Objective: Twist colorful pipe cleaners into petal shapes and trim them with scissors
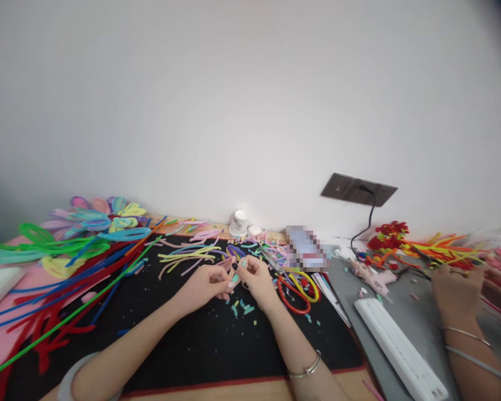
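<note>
My left hand [205,287] and my right hand [255,279] meet above a black mat [200,351]. Both are closed, fingertips pinching a short mint-green piece of pipe cleaner [236,278] between them; my fingers partly cover it. Just below lie several small teal clippings [245,307]. To the right of my right hand rest scissors [297,295] with red and yellow loop handles. Behind my left hand, pale yellow and pink pipe cleaners [187,256] are spread out. A loose pile of short lilac and pink pieces [271,249] sits beyond my right hand.
Blue, red and green pipe cleaners [75,289] and looped petal shapes [104,214] cover the left. At the back stand a paper cup [239,223] and a blurred-out panel [307,248]. A pink glue gun [373,277], a white bar [401,348] and another person's hand [457,292] are on the right.
</note>
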The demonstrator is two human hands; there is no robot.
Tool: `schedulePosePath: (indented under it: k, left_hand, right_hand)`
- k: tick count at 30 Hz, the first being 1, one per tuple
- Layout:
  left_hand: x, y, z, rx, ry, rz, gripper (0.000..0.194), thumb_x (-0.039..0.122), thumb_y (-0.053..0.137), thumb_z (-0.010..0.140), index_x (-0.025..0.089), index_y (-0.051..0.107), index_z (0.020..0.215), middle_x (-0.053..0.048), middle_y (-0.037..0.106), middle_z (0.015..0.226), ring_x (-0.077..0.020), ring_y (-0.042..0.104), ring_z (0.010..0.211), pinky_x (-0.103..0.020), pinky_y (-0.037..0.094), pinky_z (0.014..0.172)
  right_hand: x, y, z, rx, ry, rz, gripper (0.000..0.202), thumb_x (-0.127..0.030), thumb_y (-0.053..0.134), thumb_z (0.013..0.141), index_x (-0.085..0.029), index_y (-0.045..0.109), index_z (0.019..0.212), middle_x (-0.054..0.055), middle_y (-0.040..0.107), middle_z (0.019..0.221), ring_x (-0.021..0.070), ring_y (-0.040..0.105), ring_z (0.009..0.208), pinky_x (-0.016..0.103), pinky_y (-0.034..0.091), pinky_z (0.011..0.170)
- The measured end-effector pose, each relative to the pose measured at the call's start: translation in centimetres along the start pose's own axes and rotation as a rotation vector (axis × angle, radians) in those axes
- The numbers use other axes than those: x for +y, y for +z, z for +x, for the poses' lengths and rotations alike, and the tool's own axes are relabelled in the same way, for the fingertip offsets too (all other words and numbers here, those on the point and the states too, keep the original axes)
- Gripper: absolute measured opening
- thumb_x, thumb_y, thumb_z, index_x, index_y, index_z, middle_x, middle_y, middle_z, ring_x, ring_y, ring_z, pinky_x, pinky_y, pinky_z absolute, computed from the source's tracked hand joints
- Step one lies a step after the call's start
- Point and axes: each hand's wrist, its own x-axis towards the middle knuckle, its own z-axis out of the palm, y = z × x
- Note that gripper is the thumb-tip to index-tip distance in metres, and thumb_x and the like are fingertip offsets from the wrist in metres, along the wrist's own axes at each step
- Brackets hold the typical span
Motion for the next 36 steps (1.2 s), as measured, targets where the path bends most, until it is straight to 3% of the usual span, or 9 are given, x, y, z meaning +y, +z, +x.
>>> schedulePosePath:
  k: [5,9,15,21,28,36]
  left_hand:
    - [-0.1,-0.3,0.0,-0.010,-0.003,0.048,0.022,0.035,0.063,0.071,0.015,0.060,0.064,-0.001,0.065,0.057,-0.0145,0.063,0.055,-0.024,0.048,0.056]
    - [0.0,-0.5,-0.1,-0.042,-0.022,0.077,0.023,0.037,0.062,0.071,0.014,0.061,0.066,-0.002,0.066,0.057,-0.0150,0.063,0.054,-0.024,0.049,0.056]
    - [0.2,-0.9,-0.1,-0.132,-0.062,0.008,0.026,0.039,0.065,0.069,0.014,0.062,0.066,-0.004,0.069,0.065,-0.0140,0.062,0.054,-0.024,0.049,0.055]
    - [0.8,-1.2,-0.4,-0.107,-0.100,-0.069,0.026,0.039,0.066,0.068,0.014,0.060,0.067,-0.003,0.068,0.066,-0.0125,0.062,0.054,-0.023,0.049,0.057]
    - [0.3,-1.0,-0.3,-0.177,-0.095,-0.033,0.024,0.038,0.065,0.069,0.015,0.060,0.066,-0.002,0.067,0.062,-0.0134,0.062,0.054,-0.023,0.049,0.056]
    - [-0.4,-1.0,-0.1,-0.209,-0.081,0.065,0.026,0.042,0.063,0.069,0.016,0.058,0.065,-0.001,0.065,0.059,-0.0141,0.062,0.053,-0.023,0.049,0.055]
  right_hand:
    - [0.4,-0.4,0.1,-0.028,0.014,0.002,0.025,-0.038,0.066,0.071,-0.016,0.055,0.070,-0.006,0.048,0.053,0.0057,0.039,0.041,0.018,0.030,0.039]
    - [0.3,-0.5,0.0,-0.055,0.075,0.068,0.028,-0.040,0.067,0.069,-0.016,0.055,0.068,-0.003,0.052,0.056,0.0085,0.049,0.046,0.019,0.038,0.044]
    - [-0.3,-0.6,-0.1,-0.115,0.175,0.233,0.027,-0.036,0.071,0.066,-0.015,0.054,0.064,-0.002,0.057,0.058,0.0092,0.052,0.048,0.018,0.041,0.044]
    - [-0.4,-1.2,0.0,-0.181,0.137,0.234,0.023,-0.029,0.074,0.062,-0.014,0.064,0.076,0.002,0.064,0.072,0.0111,0.058,0.058,0.021,0.047,0.053]
    - [-0.4,-1.1,-0.1,-0.183,0.176,0.197,0.022,-0.031,0.075,0.060,-0.013,0.064,0.066,0.001,0.062,0.063,0.0106,0.055,0.055,0.020,0.042,0.050]
    - [-0.3,-0.7,-0.1,-0.138,0.220,0.152,0.032,-0.035,0.074,0.060,-0.014,0.052,0.053,-0.003,0.052,0.048,0.0062,0.040,0.043,0.017,0.027,0.042]
